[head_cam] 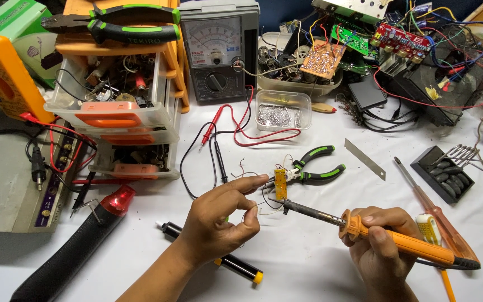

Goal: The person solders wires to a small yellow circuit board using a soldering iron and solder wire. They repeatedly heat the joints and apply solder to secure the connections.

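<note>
Centrally, low in the frame, the right hand (pixel 378 246) is gripping an orange soldering iron (pixel 364 229), its dark tip touching the lower end of a small yellow board (pixel 280 184). Green-handled pliers (pixel 317 168), lying on the white table (pixel 308 268), are clamping that board just right of it. The left hand (pixel 222 218) is pinching a thin wire (pixel 248 213) between thumb and forefinger, beside the board. At upper centre a grey meter (pixel 217 53) is standing, its red and black probes (pixel 213 142) trailing below.
</note>
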